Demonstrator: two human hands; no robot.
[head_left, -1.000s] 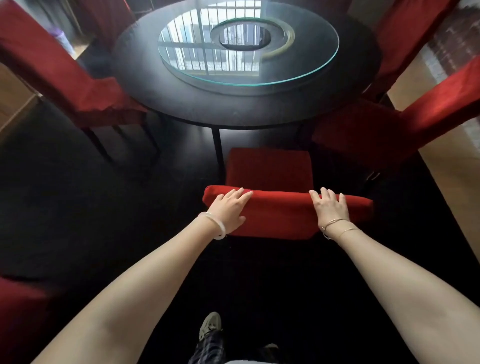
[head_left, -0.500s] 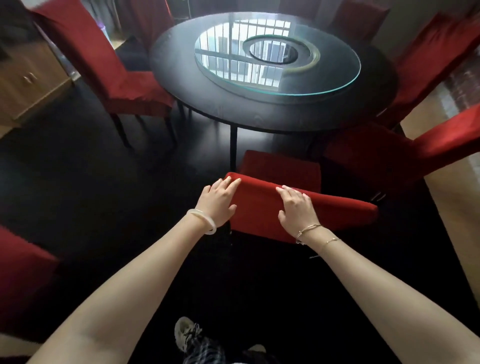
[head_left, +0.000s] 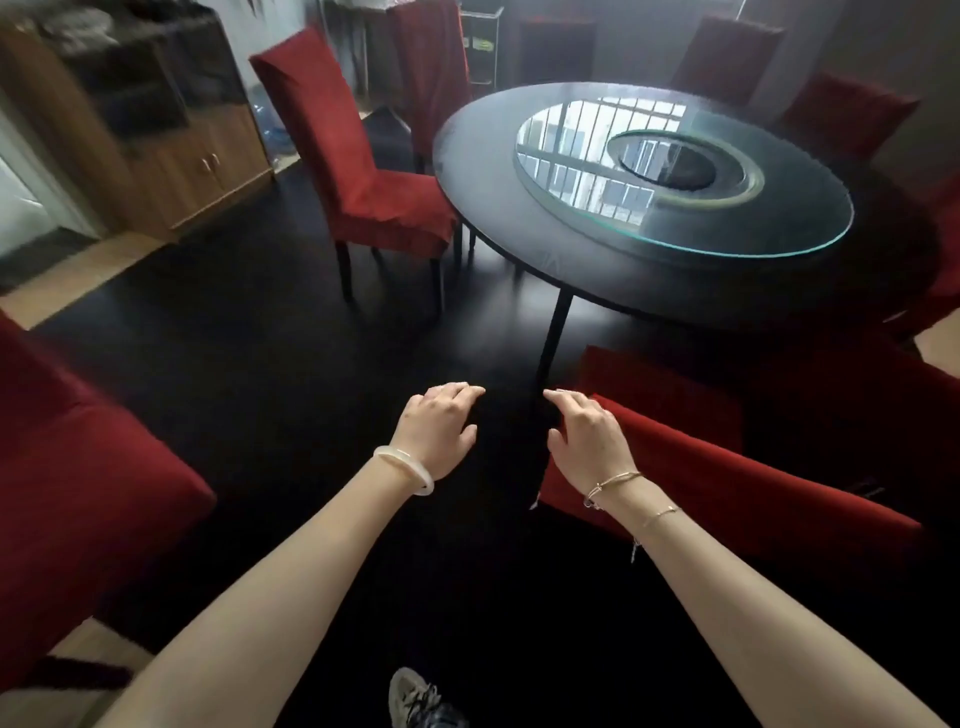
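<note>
Dark floor, round black table on it, glass turntable atop, red-covered chairs around.

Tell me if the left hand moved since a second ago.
Yes: the left hand slid leftward off the chair back, now beyond its left end.

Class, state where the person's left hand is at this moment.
In the head view, the left hand hovers low centre over the dark floor, just left of the right hand, which rests on the corner of the near red chair.

The chair back stands before the table, right hand at its left end, left hand beside.
</note>
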